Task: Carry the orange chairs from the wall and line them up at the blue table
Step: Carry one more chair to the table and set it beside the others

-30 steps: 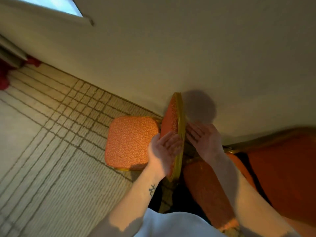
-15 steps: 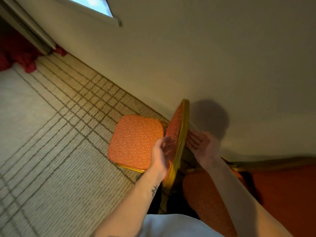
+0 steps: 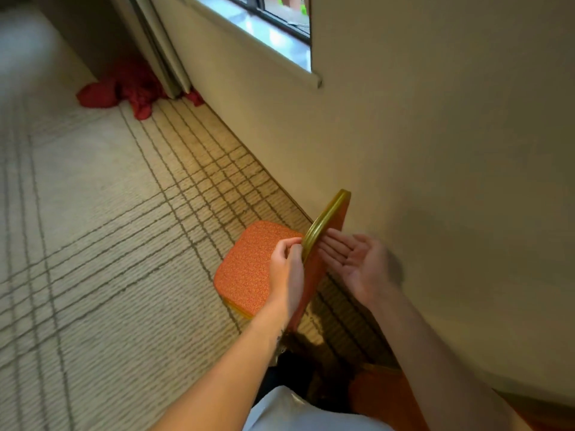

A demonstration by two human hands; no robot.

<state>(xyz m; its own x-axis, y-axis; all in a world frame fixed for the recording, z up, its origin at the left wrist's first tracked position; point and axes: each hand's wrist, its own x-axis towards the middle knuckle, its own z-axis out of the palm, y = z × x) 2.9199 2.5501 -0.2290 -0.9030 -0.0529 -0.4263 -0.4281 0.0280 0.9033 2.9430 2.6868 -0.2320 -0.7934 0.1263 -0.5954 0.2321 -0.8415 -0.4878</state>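
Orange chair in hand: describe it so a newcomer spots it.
Follow the beige wall down from the window to the carpet. The orange chair stands there, back to the wall, gold-framed. Unlike the second chair cut off at bottom right, it has the left hand gripping its backrest, right hand flat behind.

Carpeted function room, grid-patterned carpet (image 3: 93,228), gold-framed orange banquet chair (image 3: 252,262) by cream wall (image 3: 435,135), low window (image 3: 273,29)

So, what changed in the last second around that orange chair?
The left hand went from flat against the orange chair's backrest to curling its fingers over its gold rim. The right hand stays open behind it; the chair stays at the wall.
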